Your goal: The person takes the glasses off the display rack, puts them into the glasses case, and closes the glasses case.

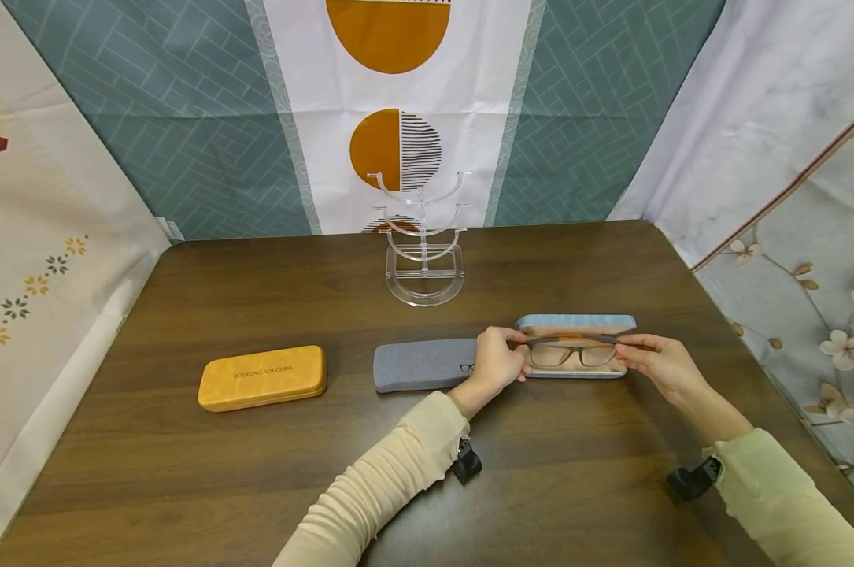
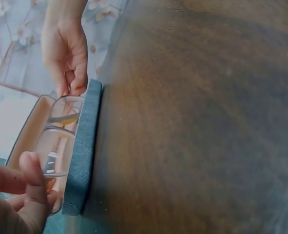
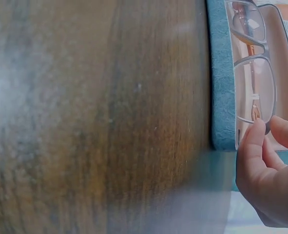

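A pair of grey-framed glasses (image 1: 571, 352) is held just above the open blue glasses case (image 1: 575, 323), whose inside is tan. My left hand (image 1: 500, 361) pinches the left end of the frame, and my right hand (image 1: 649, 358) pinches the right end. In the left wrist view the glasses (image 2: 56, 141) lie over the case's tan interior beside its blue wall (image 2: 83, 151), with my thumb (image 2: 31, 180) on the frame. The right wrist view shows the lenses (image 3: 253, 87) over the case (image 3: 221, 73) and my fingers (image 3: 260, 156) at the frame's end.
A closed grey case (image 1: 423, 365) lies just left of my left hand. An orange-yellow case (image 1: 262, 377) sits further left on the brown wooden table (image 1: 256, 472). A clear acrylic glasses stand (image 1: 424, 244) rises at the back centre. Patterned cloth walls surround the table.
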The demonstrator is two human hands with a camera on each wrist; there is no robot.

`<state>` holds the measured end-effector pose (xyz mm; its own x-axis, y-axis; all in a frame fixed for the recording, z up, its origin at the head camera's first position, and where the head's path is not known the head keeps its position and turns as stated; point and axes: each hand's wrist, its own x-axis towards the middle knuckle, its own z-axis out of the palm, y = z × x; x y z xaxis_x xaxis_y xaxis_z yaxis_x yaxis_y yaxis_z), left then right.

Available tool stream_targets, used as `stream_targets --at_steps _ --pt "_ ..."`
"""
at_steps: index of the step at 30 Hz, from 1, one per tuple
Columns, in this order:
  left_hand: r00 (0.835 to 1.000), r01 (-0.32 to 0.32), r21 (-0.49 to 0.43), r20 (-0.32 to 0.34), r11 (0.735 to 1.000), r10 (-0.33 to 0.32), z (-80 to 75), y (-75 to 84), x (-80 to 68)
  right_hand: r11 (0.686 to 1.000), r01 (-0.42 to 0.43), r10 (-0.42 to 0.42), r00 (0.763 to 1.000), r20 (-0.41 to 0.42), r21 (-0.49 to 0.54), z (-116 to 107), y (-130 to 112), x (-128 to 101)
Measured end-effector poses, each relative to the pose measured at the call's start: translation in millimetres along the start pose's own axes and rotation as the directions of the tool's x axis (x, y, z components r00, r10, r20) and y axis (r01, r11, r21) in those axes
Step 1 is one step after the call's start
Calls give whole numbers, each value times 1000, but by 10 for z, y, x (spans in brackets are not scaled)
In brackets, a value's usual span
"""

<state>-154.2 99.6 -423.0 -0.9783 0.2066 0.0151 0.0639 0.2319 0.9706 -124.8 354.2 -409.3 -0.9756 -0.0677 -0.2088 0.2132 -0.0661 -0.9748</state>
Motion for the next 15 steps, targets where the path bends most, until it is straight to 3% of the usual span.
stream_targets --at_steps 6,11,15 --pt "992 30 115 114 993 -44 -34 67 -38 996 -14 10 999 -39 -86 8 15 6" --pt "989 -67 225 147 972 34 -40 88 -61 984 -23 10 997 -73 -176 16 24 18" --pt "984 -125 311 159 942 78 -35 92 -73 953 -51 20 994 -105 -300 21 39 25"
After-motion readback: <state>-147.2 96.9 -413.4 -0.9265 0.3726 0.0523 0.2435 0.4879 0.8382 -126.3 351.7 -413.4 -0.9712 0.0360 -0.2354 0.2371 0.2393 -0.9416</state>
